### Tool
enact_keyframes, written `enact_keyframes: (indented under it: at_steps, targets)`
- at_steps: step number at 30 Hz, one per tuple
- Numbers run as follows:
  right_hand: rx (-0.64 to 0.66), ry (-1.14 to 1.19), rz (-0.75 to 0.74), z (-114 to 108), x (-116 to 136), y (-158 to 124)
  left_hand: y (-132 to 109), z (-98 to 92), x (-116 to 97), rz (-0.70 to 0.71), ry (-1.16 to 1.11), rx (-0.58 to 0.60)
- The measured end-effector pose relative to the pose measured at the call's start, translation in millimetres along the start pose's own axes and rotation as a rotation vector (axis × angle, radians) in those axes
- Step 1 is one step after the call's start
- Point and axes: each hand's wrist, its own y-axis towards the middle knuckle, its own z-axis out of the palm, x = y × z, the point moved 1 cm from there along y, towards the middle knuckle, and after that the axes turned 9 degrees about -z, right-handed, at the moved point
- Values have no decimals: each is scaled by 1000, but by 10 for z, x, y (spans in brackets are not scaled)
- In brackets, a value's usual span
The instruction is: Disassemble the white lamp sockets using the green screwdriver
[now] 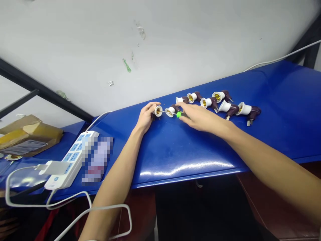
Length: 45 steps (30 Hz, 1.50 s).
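My left hand (146, 117) is closed round a lamp socket (158, 110), its white rim and brass threaded inside facing right. In my right hand (198, 116) is a screwdriver (179, 114) with a green and black handle, and its thin shaft reaches left to the socket's open mouth. Whether the tip touches anything inside cannot be made out. Another white and dark-brown lamp socket (170, 110) lies just behind the shaft, between my hands. Several more such sockets with plug pins, one a lamp socket (247, 109) at the right end, lie beyond my right hand.
A white power strip (75, 157) with a plugged-in charger (56, 167) and looping white cable (107, 207) stands at left, beside a blurred-out flat item (98, 160). Farther left is an open cardboard box (30, 135). The blue tabletop (180, 150) backs onto a white wall (175, 47).
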Motion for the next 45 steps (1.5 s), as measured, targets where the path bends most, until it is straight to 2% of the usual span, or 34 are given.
enact_keyframes:
  at_steps: [6,11,16,21,26,30,33,45]
  targets:
    - [29,-5,29,14,-27,-3,2,10,-10,-6,-24,-5]
    - [-29,-26,-33,32,-41,1,-12,27,-27,-6,-7,-5]
    - [46,17,2,43,-25,3,-7,23,-26,-9,-31,-15]
    - [19,19,-29,49,-44,6,5,17,-11,0,-23,9]
    - [58,50,-12,74,-70,9,4,21,-12,-3,-32,-5]
    - [5,58,-34,85,-99,14,-2,31,-20,-16,-14,7]
    - [19,75,-46,85,-91,17,-5,36,-25,-11,-9,7]
    - [77,57,65,-103,-23,-21,-5,40,-39,-9,-13,-14]
